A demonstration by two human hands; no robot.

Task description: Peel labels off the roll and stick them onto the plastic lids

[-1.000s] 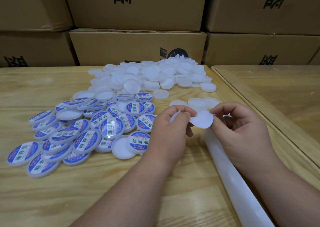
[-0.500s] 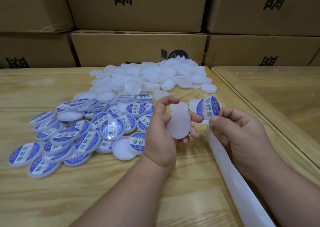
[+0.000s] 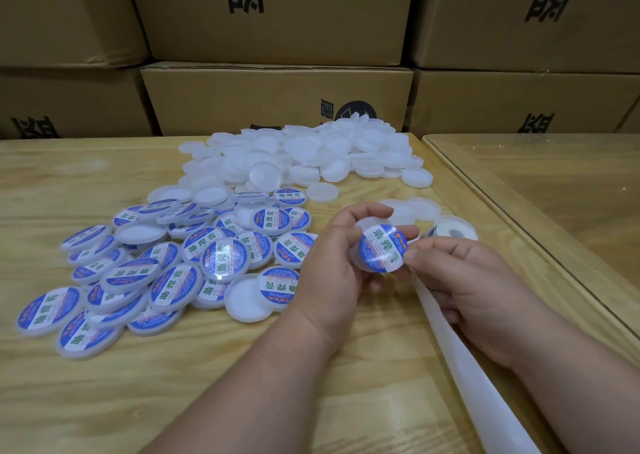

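Nearest, the left hand [image 3: 332, 263] has its grip clamped on a round white plastic lid [image 3: 363, 259] while the right hand [image 3: 460, 280] pinches a blue-and-white round label [image 3: 382, 248] onto it. Left on the wooden counter [image 3: 104, 401], dozens of labelled lids [image 3: 180, 263] lie finished. Beyond, a larger heap of bare white lids [image 3: 304, 155] remains, so I judge well under half done.

blue-rimmed white label [image 3: 384, 249] with green characters; plain white lids [image 3: 301, 157]; tan boxes [image 3: 277, 100].
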